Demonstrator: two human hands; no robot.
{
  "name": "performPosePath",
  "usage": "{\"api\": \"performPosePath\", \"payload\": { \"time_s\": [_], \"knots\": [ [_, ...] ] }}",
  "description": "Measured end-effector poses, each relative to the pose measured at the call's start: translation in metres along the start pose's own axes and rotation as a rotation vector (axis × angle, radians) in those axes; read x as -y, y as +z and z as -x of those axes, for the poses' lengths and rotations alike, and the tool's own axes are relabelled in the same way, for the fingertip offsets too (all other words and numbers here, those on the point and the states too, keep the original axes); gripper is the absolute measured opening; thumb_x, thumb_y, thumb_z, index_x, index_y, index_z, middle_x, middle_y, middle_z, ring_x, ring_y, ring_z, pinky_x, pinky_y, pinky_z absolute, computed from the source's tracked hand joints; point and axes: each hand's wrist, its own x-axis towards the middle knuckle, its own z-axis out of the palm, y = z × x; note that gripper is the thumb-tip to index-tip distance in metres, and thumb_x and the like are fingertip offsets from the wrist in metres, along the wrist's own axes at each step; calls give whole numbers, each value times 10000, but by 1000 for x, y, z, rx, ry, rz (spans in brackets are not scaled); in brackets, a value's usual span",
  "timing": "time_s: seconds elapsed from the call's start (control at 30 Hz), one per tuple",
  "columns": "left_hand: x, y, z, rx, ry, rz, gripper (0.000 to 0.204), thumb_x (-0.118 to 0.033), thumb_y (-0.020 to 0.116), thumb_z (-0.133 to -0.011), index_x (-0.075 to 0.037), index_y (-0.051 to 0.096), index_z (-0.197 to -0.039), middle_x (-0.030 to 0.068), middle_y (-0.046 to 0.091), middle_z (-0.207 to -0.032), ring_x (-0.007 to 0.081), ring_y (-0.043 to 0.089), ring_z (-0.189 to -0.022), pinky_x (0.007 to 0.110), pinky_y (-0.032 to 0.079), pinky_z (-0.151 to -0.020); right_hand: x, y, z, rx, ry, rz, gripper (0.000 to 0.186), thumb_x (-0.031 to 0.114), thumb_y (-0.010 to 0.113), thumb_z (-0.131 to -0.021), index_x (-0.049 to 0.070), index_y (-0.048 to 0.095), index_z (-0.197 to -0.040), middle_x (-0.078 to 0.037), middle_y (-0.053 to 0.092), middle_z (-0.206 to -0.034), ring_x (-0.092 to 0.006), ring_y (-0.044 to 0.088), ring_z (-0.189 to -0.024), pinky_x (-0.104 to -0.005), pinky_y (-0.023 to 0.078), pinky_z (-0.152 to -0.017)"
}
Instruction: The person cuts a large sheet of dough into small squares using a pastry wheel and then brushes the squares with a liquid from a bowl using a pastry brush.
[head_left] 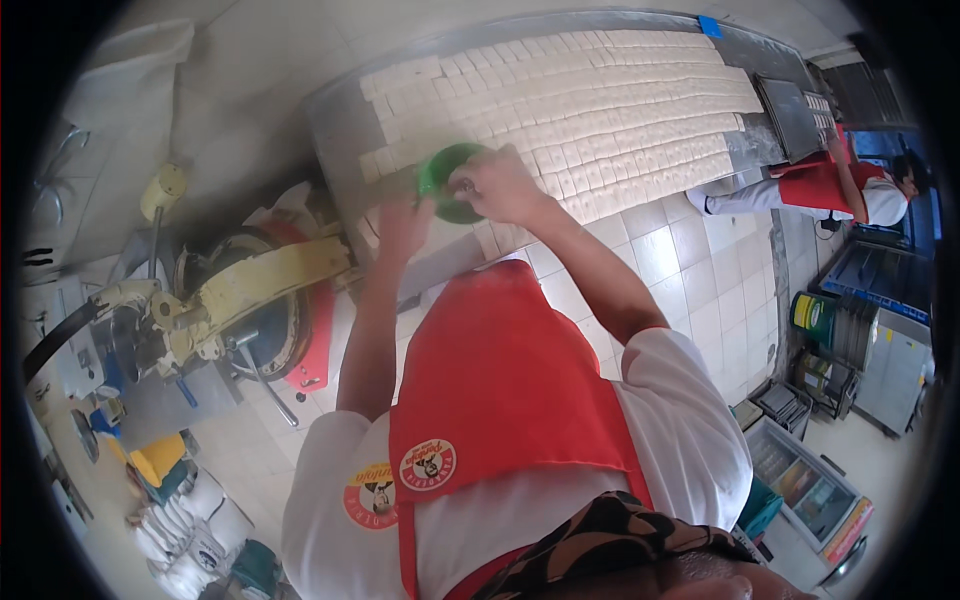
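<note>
A round green bowl (437,172) is in front of me at the near left part of the work table (340,135). My left hand (403,224) is at the bowl's near left side, its blurred fingers closed on the rim. Over the right side of the bowl, my right hand (505,187) has its fingers curled together; what they hold, if anything, is too small to make out. The bowl's contents are mostly hidden by my hands. Long rows of pale cut dough pieces (590,110) cover much of the table beyond and to the right of the bowl.
A cream-coloured machine (260,280) with a lever stands close on my left. At the table's far right end lies a dark tray (788,118), near a co-worker in a red apron (815,187). A glass-topped display case (805,480) stands behind right.
</note>
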Motion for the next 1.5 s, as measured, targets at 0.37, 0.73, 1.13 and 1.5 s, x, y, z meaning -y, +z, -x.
{"api": "performPosePath", "payload": {
  "time_s": [0.37,0.73,1.13,1.5],
  "knots": [
    [-27,68,-59,-15,-79,59,468,-424,595,-957,34,684,-919,273,673,-876,434,661,-806,492,500,-730,-85,-115,71,-578,397,-688,246,133,774,-900,-10,734,-1096,-107,747,-946,-181,729,-831,-309,606,-715],
    [-18,18,-47,7,-337,45,499,-426,543,-975,49,682,-1038,269,681,-875,439,659,-875,510,483,-779,-289,-132,52,-652,151,335,215,244,751,-910,102,753,-1072,-184,726,-928,-336,719,-800,-433,575,-693],
    [40,-33,0,-293,-557,412,365,-298,609,-997,53,707,-1029,64,701,-925,140,618,-841,312,477,-784,-137,38,7,-381,93,-87,282,160,740,-831,111,726,-1108,-125,706,-969,-268,686,-810,-410,567,-748],
    [57,-58,43,-342,-612,361,495,-392,591,-978,78,699,-1087,186,725,-923,275,671,-899,418,492,-847,-217,-10,24,-549,40,476,192,213,688,-900,136,699,-1075,-180,644,-920,-385,663,-857,-513,546,-737]
  ]
}}
